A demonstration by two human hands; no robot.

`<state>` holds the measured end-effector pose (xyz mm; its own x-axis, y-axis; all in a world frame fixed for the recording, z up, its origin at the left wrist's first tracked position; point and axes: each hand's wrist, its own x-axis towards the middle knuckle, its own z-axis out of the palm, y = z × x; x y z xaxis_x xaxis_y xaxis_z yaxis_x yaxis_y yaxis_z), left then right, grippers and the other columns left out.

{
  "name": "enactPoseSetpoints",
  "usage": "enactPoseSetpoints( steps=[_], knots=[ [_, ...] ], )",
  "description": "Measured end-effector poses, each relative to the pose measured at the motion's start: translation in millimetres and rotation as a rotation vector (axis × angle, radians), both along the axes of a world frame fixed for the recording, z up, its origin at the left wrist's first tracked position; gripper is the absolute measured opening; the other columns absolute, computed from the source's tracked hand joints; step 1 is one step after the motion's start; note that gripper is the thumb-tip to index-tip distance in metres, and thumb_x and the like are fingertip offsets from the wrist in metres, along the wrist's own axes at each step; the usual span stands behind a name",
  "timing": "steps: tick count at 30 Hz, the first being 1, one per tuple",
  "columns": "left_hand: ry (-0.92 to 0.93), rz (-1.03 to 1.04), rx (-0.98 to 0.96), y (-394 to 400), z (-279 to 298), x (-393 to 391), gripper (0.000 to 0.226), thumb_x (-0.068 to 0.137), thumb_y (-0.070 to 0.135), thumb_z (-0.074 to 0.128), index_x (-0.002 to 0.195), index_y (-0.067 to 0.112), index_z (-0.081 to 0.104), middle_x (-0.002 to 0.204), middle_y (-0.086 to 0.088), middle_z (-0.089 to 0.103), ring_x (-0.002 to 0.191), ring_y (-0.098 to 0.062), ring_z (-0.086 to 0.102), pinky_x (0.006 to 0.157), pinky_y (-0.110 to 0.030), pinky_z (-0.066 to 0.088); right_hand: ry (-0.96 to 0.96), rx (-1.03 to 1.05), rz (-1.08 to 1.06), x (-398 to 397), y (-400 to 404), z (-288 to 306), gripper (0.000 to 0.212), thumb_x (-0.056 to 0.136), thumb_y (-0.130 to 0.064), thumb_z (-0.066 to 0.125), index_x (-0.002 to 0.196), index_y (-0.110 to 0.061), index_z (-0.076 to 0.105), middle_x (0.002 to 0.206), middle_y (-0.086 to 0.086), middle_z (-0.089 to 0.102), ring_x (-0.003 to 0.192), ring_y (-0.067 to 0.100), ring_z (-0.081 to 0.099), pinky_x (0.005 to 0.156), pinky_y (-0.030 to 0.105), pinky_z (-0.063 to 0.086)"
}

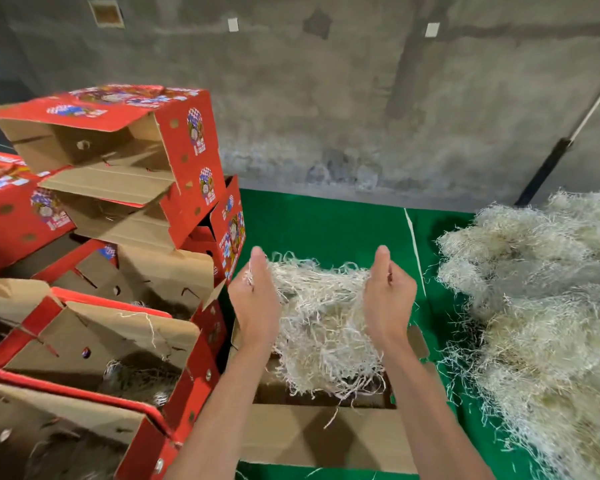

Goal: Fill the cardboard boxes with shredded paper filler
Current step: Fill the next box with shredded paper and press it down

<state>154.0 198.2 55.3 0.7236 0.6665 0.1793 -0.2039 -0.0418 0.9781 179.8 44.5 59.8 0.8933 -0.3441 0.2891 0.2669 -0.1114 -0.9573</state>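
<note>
Nearest us, an open cardboard box point(326, 441) sits on the green floor covering point(326, 216), its brown flaps folded outward, the near one lying flat toward us. We hold a bundle of shredded paper filler point(321, 327) above its opening, strands hanging down into the box. Our left hand point(255, 299) and right hand point(388, 299) press the bundle from either side; each grip has its fingers curled into the shreds and the thumb pointing up and away.

To the near left we see red printed boxes point(94, 341) standing open, with some filler visible deep inside at least two of them. Beyond those, further red boxes point(132, 161) are stacked on their sides, open ends facing us, and these look empty.

On the right, a large loose heap of shredded paper point(541, 299) lies on the green covering, running from near to far. Behind everything stands a grey concrete wall point(326, 98).
</note>
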Motion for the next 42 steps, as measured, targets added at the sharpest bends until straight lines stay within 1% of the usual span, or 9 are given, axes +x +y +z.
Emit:
enactPoseSetpoints(
  steps=[9, 12, 15, 17, 22, 27, 36, 39, 42],
  knots=[
    [0.024, 0.009, 0.09, 25, -5, 3, 0.059, 0.1, 0.061, 0.039, 0.064, 0.017, 0.052, 0.059, 0.001, 0.052, 0.054, -0.015, 0.05, 0.063, -0.056, 0.046, 0.081, 0.096, -0.011, 6, -12, 7, 0.054, 0.105, -0.049, 0.04, 0.061, -0.022, 0.029, 0.049, -0.007, 0.028, 0.045, 0.01, 0.021, 0.041, 0.022, 0.02],
    [0.13, -0.222, 0.054, 10, -1, -1, 0.06, 0.093, 0.076, 0.033, 0.062, 0.031, 0.057, 0.055, 0.016, 0.052, 0.048, 0.002, 0.045, 0.054, -0.031, 0.036, 0.13, 0.172, 0.044, 4, -4, 13, 0.055, 0.103, -0.055, 0.04, 0.06, -0.024, 0.027, 0.048, -0.01, 0.026, 0.043, 0.01, 0.018, 0.04, 0.021, 0.017],
    [0.362, -0.406, -0.126, -5, -2, -6, 0.098, 0.063, 0.098, 0.03, 0.148, 0.049, 0.037, 0.155, 0.015, 0.039, 0.134, 0.002, 0.036, 0.109, -0.039, 0.034, 0.199, 0.2, 0.132, 2, 9, 26, 0.057, 0.097, -0.071, 0.037, 0.063, -0.027, 0.024, 0.05, -0.01, 0.021, 0.043, 0.012, 0.015, 0.038, 0.021, 0.016],
    [0.393, -0.455, -0.255, -3, -11, -10, 0.131, 0.047, 0.106, 0.038, 0.157, 0.037, 0.02, 0.167, 0.006, 0.009, 0.147, -0.007, 0.015, 0.12, -0.047, 0.021, 0.282, 0.214, 0.139, 4, 9, 40, 0.057, 0.094, -0.076, 0.035, 0.065, -0.027, 0.024, 0.051, -0.01, 0.02, 0.043, 0.011, 0.015, 0.04, 0.022, 0.018],
    [0.489, -0.671, -0.034, -13, -35, -40, 0.159, 0.039, 0.082, 0.078, 0.158, 0.012, 0.0, 0.164, -0.007, 0.017, 0.149, -0.022, 0.021, 0.119, -0.041, 0.018, 0.562, 0.376, 0.213, 22, 5, 65, 0.082, 0.092, -0.076, 0.039, 0.129, -0.007, 0.065, 0.097, 0.012, 0.072, 0.059, 0.015, 0.053, 0.049, 0.023, 0.036],
    [0.476, -0.41, -0.043, -13, -42, -27, 0.068, 0.088, 0.021, 0.075, 0.144, 0.009, 0.038, 0.133, 0.001, 0.057, 0.103, -0.01, 0.059, 0.09, -0.019, 0.047, 0.359, 0.427, 0.32, 23, 0, 50, 0.049, 0.095, -0.065, 0.051, 0.104, -0.02, 0.07, 0.094, 0.0, 0.074, 0.08, 0.016, 0.072, 0.07, 0.034, 0.056],
    [0.346, -0.466, -0.329, -27, -16, -11, 0.061, 0.083, 0.046, 0.067, 0.137, 0.021, 0.052, 0.159, 0.003, 0.023, 0.144, -0.018, 0.03, 0.112, -0.046, 0.035, 0.249, -0.162, 0.338, -15, 28, -8, 0.074, 0.081, -0.091, 0.038, 0.134, -0.042, 0.051, 0.132, -0.033, 0.048, 0.11, -0.026, 0.046, 0.099, 0.018, 0.04],
    [0.248, -0.392, -0.441, -46, -15, -12, 0.05, 0.073, 0.057, 0.059, 0.112, 0.027, 0.055, 0.119, 0.014, 0.046, 0.106, 0.019, 0.046, 0.094, -0.036, 0.041, 0.093, -0.18, 0.197, -19, 41, -13, 0.053, 0.093, -0.077, 0.04, 0.086, -0.031, 0.065, 0.074, -0.023, 0.065, 0.066, -0.006, 0.056, 0.069, 0.013, 0.043],
    [0.274, -0.244, -0.373, -50, -20, -12, 0.096, 0.071, 0.087, 0.055, 0.144, 0.029, 0.034, 0.126, 0.027, 0.031, 0.116, 0.007, 0.037, 0.101, -0.034, 0.03, 0.046, -0.144, 0.229, -24, 43, -19, 0.065, 0.101, -0.064, 0.033, 0.065, -0.02, 0.064, 0.06, -0.013, 0.065, 0.048, 0.007, 0.043, 0.057, 0.029, 0.046]
  ],
)
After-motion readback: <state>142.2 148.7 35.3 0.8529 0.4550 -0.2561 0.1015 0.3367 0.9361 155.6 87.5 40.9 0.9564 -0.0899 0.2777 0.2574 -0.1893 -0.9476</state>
